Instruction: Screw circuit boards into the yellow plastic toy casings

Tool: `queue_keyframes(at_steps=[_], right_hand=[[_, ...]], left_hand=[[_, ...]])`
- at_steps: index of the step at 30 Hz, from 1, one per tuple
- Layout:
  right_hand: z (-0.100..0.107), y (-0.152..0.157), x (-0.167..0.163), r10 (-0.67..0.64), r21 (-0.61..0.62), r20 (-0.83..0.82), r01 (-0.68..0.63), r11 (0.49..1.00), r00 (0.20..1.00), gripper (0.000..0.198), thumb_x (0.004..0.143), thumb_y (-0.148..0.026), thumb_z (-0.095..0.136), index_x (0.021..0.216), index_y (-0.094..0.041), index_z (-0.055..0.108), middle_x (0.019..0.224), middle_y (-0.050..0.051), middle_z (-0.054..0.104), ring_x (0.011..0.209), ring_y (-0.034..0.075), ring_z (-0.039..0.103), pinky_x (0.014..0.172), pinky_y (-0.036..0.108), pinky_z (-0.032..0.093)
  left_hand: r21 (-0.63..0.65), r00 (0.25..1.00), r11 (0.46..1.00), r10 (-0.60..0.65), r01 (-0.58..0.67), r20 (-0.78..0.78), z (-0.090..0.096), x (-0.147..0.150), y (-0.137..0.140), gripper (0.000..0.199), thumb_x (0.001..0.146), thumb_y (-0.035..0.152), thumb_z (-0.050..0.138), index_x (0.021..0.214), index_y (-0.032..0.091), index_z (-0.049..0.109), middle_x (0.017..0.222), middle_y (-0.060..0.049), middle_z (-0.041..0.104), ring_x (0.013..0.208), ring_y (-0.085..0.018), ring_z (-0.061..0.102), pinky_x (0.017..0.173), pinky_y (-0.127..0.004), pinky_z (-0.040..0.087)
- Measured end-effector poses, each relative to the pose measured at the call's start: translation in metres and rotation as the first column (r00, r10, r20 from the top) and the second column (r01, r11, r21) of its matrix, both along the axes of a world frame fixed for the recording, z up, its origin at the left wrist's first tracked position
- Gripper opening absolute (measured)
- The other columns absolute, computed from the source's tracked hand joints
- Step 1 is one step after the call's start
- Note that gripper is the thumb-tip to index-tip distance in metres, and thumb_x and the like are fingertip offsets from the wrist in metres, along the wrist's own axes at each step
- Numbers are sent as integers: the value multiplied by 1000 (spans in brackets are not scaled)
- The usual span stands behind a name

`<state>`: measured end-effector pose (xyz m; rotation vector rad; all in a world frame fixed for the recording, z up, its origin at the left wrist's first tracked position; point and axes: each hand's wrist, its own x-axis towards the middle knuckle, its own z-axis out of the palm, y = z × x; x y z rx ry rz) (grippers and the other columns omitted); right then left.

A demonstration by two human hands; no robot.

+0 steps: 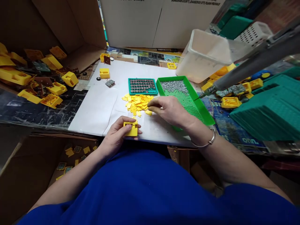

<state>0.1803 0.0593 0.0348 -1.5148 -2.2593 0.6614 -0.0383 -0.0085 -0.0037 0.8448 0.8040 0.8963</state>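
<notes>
My left hand (pixel 119 129) is closed round a yellow plastic housing (pixel 133 130), its recessed side facing up, near the front of the white work sheet (pixel 93 106). My right hand (pixel 167 107), a bangle on its wrist, hovers at the right edge of a heap of small flat yellow plastic pieces (pixel 138 103). Its thumb and fingers are pinched together; whatever is between them is hidden. Behind the heap lies a teal tray (pixel 142 93) with rows of round button cells. A green perforated tray (pixel 197 106) full of small silvery screws (pixel 174 86) sits beyond the right hand.
A powered screwdriver (pixel 234 75) slants in from the right. Yellow housings with circuit boards fill a carton (pixel 82 56) at left and lie at right beside stacked teal trays (pixel 269 106). A translucent bin (pixel 203 56) stands behind. Another carton (pixel 21 175) is below left.
</notes>
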Motion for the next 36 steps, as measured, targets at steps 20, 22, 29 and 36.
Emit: queue_keyframes(at_steps=[20, 22, 29, 36], right_hand=[[-18, -38, -5, -129, -243, -754, -91, 966, 645, 27, 83, -34, 72, 103, -19, 65, 82, 0, 69, 72, 13, 68, 71, 30, 57], [-23, -46, -7, -139, -233, -761, -67, 970, 634, 21, 82, -36, 74, 92, -18, 68, 82, 1, 70, 70, 12, 67, 72, 29, 57], [-28, -56, 6, 236, 279, -388, -131, 952, 891, 20, 93, -34, 60, 86, -20, 72, 84, 8, 72, 73, 16, 64, 70, 33, 55], [-29, -61, -2, -92, 59, -656, 172, 983, 749, 14, 87, -33, 67, 92, -20, 70, 83, 5, 71, 74, 15, 66, 69, 30, 56]], left_hand=[[-37, 993, 999, -15, 20, 114, 9, 19, 16, 28, 82, 28, 69, 103, 17, 56, 89, -6, 74, 82, -23, 74, 65, -30, 57], [-25, 992, 999, -35, 38, 122, 9, 22, 15, 28, 82, 29, 69, 103, 17, 55, 89, -6, 73, 83, -24, 74, 65, -30, 57], [-43, 972, 979, -191, 199, 133, 9, 23, 20, 23, 80, 29, 69, 96, 16, 58, 75, -5, 71, 66, -20, 71, 51, -25, 53], [68, 989, 987, -148, 148, 6, 4, 28, 23, 24, 87, 32, 65, 106, 20, 55, 86, -2, 69, 78, -16, 68, 69, -28, 54]])
